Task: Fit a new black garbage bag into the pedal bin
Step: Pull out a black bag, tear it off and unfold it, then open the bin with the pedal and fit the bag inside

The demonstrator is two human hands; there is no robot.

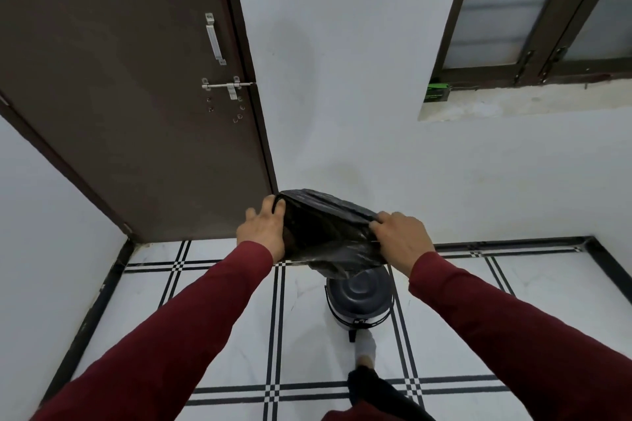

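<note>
The black garbage bag (328,232) is held in the air above the pedal bin (359,301), with its mouth spread between both hands. The left hand (263,232) is closed on the left edge of the film, fingers hooked over the rim. The right hand (402,237) is pinched shut on the right edge. The lower part of the bag hangs bunched and reaches down to just above the bin.

The bin stands on the tiled floor (239,301), and its domed lid (357,290) appears closed. A foot (366,345) is placed at the front of the bin, near the pedal; whether the pedal is pressed cannot be told.

Probable faults from this state:

- If the lid is not raised before the bag is lowered, the bag will be laid on the lid instead of entering the bin.
- If the film is stretched too hard between the two grips, tearing at the rim is likely.
- If one edge slips, the mouth will collapse and must be reopened.
- If the bunched lower part is not pushed down, trapped air may keep the bag from seating.
</note>
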